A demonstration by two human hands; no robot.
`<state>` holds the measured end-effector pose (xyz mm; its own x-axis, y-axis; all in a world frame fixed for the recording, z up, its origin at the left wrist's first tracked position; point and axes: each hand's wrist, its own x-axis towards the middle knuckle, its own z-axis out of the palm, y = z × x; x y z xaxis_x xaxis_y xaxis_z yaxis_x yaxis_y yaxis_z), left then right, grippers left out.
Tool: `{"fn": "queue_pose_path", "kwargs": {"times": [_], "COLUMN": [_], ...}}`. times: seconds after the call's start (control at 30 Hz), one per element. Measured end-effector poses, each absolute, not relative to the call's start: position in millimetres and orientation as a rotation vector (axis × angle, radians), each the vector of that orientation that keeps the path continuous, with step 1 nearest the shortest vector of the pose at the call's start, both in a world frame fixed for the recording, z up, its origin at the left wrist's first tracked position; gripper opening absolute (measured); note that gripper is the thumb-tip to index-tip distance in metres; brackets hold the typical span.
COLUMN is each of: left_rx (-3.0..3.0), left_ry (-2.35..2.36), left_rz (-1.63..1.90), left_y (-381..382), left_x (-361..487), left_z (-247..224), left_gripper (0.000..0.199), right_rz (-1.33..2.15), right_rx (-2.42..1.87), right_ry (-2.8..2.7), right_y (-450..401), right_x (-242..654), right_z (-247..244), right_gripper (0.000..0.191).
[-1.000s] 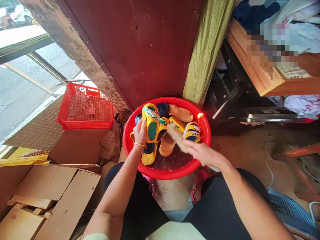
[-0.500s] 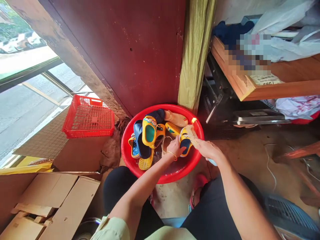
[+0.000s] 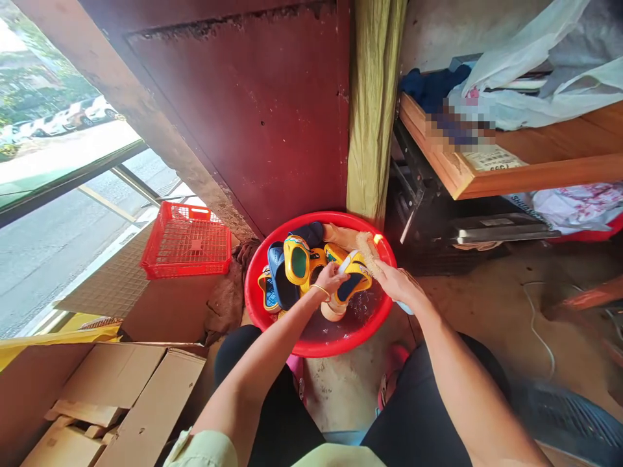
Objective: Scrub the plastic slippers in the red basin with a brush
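The fingers of my left hand (image 3: 331, 279) are closed on the rim of a yellow-and-navy slipper (image 3: 359, 280), which is tilted above the water (image 3: 357, 314). The fingers of my right hand (image 3: 400, 287) are wrapped around a brush (image 3: 368, 254), bristles beside the slipper's upper; I cannot tell whether they touch.

Technique: grip the slipper firmly by one edge, leaving the strap and footbed exposed. Angle the bristles flat to the surface, use short strokes, and hold the work low over the red tub (image 3: 318, 350) to contain splashes.

Obstructions: a beige clog (image 3: 333, 311) sits directly below my left hand. A navy slipper (image 3: 282, 275) and a yellow slipper with a green footbed (image 3: 298, 263) crowd the left side, limiting clearance. The dark red door (image 3: 267, 130) bounds the far side. A red crate (image 3: 187, 246) and a cardboard box (image 3: 146, 402) stand to my left.
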<state>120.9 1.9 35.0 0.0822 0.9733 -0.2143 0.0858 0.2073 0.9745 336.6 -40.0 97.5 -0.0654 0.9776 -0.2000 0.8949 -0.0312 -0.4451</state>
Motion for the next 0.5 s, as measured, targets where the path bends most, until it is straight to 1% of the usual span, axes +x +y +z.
{"fn": "queue_pose_path", "kwargs": {"times": [0.1,0.2,0.33,0.5], "left_rx": [1.105,0.951,0.737,0.617], "left_ry": [1.319,1.287,1.156,1.066], "left_rz": [1.088,1.204,1.333,1.439], "left_y": [7.9,5.3,-6.6,-1.8], "left_x": [89.1,61.4,49.1,55.7], "left_z": [65.2,80.2,71.2,53.3], "left_gripper": [0.036,0.044,0.051,0.054], "right_rz": [0.737,0.888,1.116,1.307], "right_rx": [-1.906,-1.752,-1.578,-1.571], "right_ry": [-1.928,-1.927,-2.112,-2.282], "right_y": [-49.0,-67.8,-94.0,-97.8], "right_x": [319.1,294.3,269.7,257.3], "right_z": [106.1,118.0,134.4,139.7], "right_gripper": [0.057,0.059,0.056,0.053]}}
